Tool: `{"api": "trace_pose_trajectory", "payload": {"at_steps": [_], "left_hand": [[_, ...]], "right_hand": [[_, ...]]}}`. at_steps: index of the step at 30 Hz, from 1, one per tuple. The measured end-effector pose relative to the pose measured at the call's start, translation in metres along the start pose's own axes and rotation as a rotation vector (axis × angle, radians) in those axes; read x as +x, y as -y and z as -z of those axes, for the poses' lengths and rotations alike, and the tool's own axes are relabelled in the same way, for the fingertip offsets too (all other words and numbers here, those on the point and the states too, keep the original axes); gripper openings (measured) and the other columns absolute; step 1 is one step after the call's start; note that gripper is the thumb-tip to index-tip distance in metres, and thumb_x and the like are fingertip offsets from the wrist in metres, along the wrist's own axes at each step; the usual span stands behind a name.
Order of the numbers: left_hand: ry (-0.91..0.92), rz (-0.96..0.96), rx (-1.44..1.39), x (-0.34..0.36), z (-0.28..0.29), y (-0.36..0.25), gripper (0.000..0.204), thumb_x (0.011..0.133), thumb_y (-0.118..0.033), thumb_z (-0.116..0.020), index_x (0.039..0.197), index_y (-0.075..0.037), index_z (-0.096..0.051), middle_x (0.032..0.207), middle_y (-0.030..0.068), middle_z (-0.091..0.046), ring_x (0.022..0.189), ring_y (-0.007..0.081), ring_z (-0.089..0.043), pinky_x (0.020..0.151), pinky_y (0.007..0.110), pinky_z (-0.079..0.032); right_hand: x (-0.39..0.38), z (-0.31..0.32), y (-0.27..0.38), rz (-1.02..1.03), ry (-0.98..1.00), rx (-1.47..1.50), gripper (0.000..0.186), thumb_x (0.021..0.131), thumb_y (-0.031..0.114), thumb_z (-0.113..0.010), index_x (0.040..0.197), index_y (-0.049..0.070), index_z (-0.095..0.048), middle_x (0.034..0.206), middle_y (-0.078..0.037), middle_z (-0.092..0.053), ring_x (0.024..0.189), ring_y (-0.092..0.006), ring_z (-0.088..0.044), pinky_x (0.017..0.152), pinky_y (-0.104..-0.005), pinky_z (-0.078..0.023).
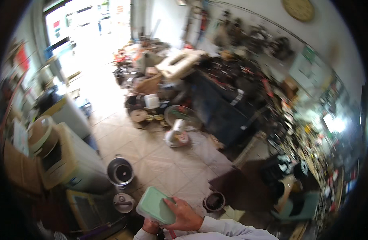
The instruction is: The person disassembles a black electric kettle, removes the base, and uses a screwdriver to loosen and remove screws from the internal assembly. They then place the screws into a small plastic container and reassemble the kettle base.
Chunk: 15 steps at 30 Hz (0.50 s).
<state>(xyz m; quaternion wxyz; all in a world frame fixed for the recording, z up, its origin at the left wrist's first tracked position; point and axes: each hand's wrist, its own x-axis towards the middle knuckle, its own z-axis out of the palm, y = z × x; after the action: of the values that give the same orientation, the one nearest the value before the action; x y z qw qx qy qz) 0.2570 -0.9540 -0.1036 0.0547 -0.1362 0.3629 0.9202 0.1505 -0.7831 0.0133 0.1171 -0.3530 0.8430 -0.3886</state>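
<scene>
Close to my body I have a box-shaped container with a pale green lid (155, 204) and clear-looking sides, tilted between my hands. My right hand (185, 215) lies over its right side, thumb and fingers gripping the lid's edge. From below, my left hand (151, 226) supports the near end; most of its fingers are hidden under the container. White sleeves cover both forearms. Something red (172, 235) shows just below my right hand.
On the tiled floor (152, 168) stand a metal pot (120, 172), a round lid with a handle (124, 203) and a small dark round basket (214, 201). Whitish appliances (82, 160) line the left. A dark panel (220, 108) and cluttered heaps fill the right; a cluttered workbench (312, 148) stands there.
</scene>
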Motion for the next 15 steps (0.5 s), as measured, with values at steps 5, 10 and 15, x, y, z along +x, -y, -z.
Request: {"api": "trace_pose_trajectory", "payload": {"at_steps": [5, 10, 15], "left_hand": [[0.291, 0.316, 0.091, 0.028, -0.06, 0.042, 0.127, 0.068, -0.059, -0.09, 0.165, -0.017, -0.02, 0.168, 0.0103, -0.028, 0.151, 0.0324, -0.035, 0.121, 0.052, -0.036], [0.294, 0.543, 0.237, 0.048, -0.135, 0.096, 0.131, 0.064, -0.06, -0.093, 0.164, -0.015, -0.021, 0.167, 0.0112, -0.03, 0.151, 0.0325, -0.036, 0.122, 0.053, -0.035], [0.418, 0.377, 0.07, 0.034, -0.18, 0.177, 0.12, 0.067, -0.041, -0.094, 0.161, -0.01, -0.027, 0.159, 0.0133, -0.042, 0.144, 0.0332, -0.045, 0.119, 0.049, -0.04]], "right_hand": [[-0.092, 0.053, -0.02, -0.194, -0.132, 0.001, 0.107, 0.072, 0.053, -0.088, 0.153, 0.002, -0.04, 0.146, -0.037, -0.038, 0.127, -0.0579, -0.048, 0.107, -0.058, -0.043], [-0.173, 0.109, -0.048, -0.304, -0.207, 0.023, 0.111, 0.071, 0.053, -0.088, 0.156, 0.004, -0.036, 0.147, -0.036, -0.036, 0.127, -0.0578, -0.047, 0.108, -0.0592, -0.042], [-0.249, 0.161, -0.079, -0.387, -0.149, 0.077, 0.112, 0.071, 0.051, -0.087, 0.158, 0.005, -0.034, 0.147, -0.036, -0.037, 0.127, -0.0582, -0.047, 0.108, -0.0593, -0.041]]}}
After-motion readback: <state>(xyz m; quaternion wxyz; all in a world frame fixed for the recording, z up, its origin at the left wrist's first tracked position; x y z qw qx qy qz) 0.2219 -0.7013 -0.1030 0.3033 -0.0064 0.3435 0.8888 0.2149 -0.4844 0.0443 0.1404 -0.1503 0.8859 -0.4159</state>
